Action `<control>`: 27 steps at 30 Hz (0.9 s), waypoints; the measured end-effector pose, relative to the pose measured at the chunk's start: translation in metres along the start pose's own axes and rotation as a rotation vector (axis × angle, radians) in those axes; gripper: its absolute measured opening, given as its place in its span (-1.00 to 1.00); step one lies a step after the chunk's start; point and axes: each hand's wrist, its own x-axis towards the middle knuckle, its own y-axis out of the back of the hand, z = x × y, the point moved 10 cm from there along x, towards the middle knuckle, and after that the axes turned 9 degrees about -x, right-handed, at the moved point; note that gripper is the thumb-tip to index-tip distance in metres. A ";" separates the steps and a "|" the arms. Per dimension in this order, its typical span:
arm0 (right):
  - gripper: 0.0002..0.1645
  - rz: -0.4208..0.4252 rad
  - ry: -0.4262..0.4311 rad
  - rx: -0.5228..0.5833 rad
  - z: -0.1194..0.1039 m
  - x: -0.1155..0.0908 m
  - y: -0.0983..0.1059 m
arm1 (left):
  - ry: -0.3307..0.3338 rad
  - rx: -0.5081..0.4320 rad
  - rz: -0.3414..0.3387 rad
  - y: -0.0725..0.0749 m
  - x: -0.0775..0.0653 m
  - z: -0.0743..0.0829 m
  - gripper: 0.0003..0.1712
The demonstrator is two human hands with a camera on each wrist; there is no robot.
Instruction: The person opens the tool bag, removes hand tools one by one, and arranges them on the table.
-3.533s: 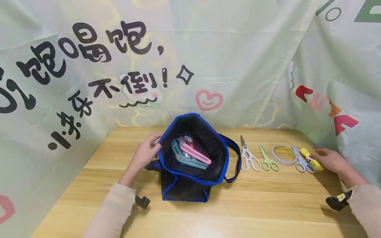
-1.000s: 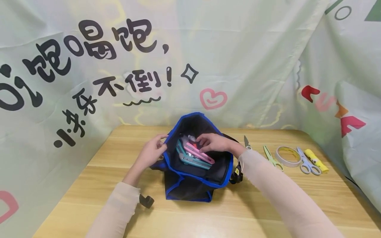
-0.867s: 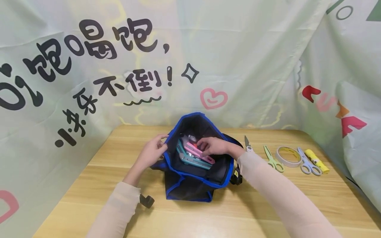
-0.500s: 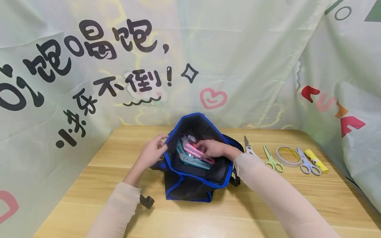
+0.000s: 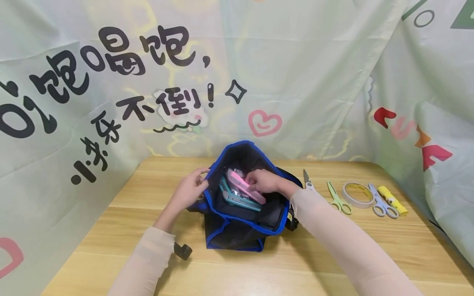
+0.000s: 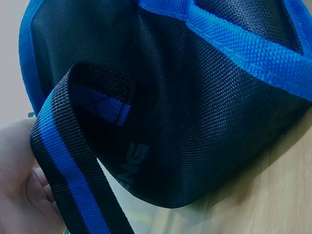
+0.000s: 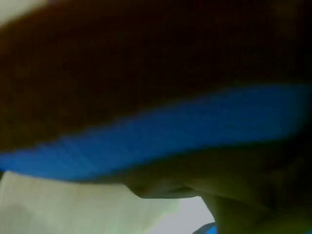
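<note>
The slim pink plastic utility knife (image 5: 240, 182) is inside the black fabric bag with blue trim (image 5: 234, 234); its far end sits higher than half a second ago, showing more of the teal plastic tool (image 5: 242, 202) beneath. The right hand (image 5: 263, 181), inside the bag, pinches the knife from its right side. The left hand (image 5: 190, 187), outside and left of the knife, grips the bag's left rim, as before. To the bag's right on the wooden table (image 5: 289, 263) lie white-handled scissors (image 5: 310, 186), green scissors (image 5: 337, 199), a pale tape roll (image 5: 359, 203), light-blue scissors (image 5: 382, 205) and a yellow cylindrical object (image 5: 393, 201), all unmoved.
</note>
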 end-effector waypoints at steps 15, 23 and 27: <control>-0.57 0.174 -0.021 0.470 0.017 -0.046 0.069 | 0.004 -0.001 -0.005 -0.002 0.001 0.001 -0.52; -0.49 0.204 -0.072 0.465 0.036 -0.097 0.086 | 0.005 0.008 -0.006 -0.003 0.001 0.002 -0.52; -0.49 0.215 -0.103 0.495 0.051 -0.122 0.086 | 0.014 -0.001 -0.008 -0.004 0.000 0.001 -0.52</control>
